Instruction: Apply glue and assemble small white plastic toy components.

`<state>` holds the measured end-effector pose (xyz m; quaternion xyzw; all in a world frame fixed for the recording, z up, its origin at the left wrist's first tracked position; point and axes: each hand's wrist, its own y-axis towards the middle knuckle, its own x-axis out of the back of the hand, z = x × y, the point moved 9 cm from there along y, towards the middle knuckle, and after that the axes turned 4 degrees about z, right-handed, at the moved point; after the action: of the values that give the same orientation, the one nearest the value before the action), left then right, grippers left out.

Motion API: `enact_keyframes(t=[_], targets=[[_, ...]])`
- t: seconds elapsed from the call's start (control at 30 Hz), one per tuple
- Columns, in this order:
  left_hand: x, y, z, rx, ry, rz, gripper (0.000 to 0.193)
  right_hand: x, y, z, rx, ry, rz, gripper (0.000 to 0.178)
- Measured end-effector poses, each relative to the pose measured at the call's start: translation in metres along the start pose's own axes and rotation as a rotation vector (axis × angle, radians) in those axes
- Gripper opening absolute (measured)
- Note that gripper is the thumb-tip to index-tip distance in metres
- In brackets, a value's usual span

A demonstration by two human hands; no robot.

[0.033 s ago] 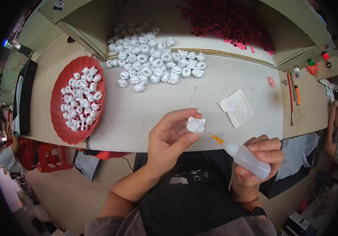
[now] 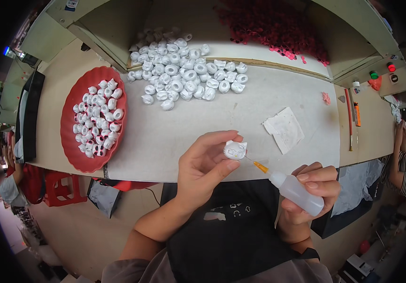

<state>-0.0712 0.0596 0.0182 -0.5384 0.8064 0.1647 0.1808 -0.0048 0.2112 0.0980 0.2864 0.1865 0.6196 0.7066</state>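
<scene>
Between the thumb and fingers of my left hand (image 2: 205,167) is a small white cat-head figure (image 2: 235,150), its face turned up. My right hand (image 2: 313,191) grips a translucent white squeeze bottle (image 2: 299,193) with a yellow needle tip (image 2: 261,167). The bottle is tilted, and its thin needle reaches the lower right edge of the cat head or lies just beside it; whether they touch I cannot tell. Beyond my hands, many similar white heads (image 2: 188,75) lie piled on the table. At the left, a red scalloped tray (image 2: 71,137) holds more heads, some with dark-pink parts.
A folded white cloth (image 2: 284,129) lies right of my hands. Small pink-red pieces (image 2: 278,28) are heaped on the shelf behind. Along the right side are a red-handled brush (image 2: 349,113) and an orange tool (image 2: 356,114). Another person's arm (image 2: 399,146) shows at the far right.
</scene>
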Motion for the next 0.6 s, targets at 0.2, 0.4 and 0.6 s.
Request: enact_keyframes(t=[0.2, 0.4, 0.6], targets=[[0.0013, -0.0013, -0.0001, -0.003, -0.033, -0.001, 0.038, -0.0051, -0.0001, 0.0001, 0.006, -0.026, 0.028, 0.043], [-0.0019, -0.0007, 0.0017, 0.006, -0.049, 0.020, 0.038, -0.0056, -0.0009, -0.0007, -0.018, -0.062, 0.044, 0.044], [0.0018, -0.0002, -0.0002, -0.018, 0.000, 0.003, 0.037, -0.0059, -0.0018, 0.0025, -0.015, -0.128, 0.096, 0.047]])
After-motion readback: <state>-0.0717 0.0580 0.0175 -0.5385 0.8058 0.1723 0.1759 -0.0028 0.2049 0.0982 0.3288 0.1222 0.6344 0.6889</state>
